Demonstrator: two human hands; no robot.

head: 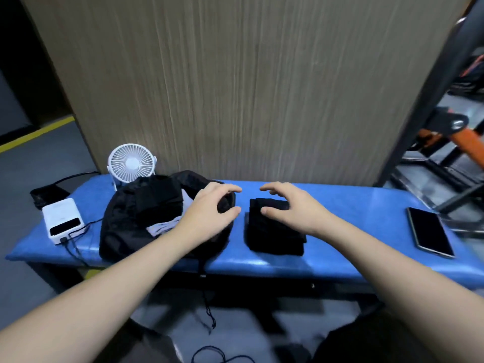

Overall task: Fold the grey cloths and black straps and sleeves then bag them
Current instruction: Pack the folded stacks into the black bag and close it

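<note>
Both forearms reach over the blue surface [340, 205]; the folded black stack [275, 231] sits beside the black bag [125, 218]. One careless grab could splay those folds. Left hand [212, 213] hovers spread over the bag's mouth, right hand [290, 208] spread above the stack, gripping nothing.

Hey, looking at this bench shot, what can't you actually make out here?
All in the head view:
- Inside the black bag: only a pale scrap of cloth shows; the bag's folds and the left hand cover the rest.
- Folded black stack: too dark to count layers; the right hand hides its far end.
- Phone screen: dark.
- Floor below the bench: blurred.
</note>
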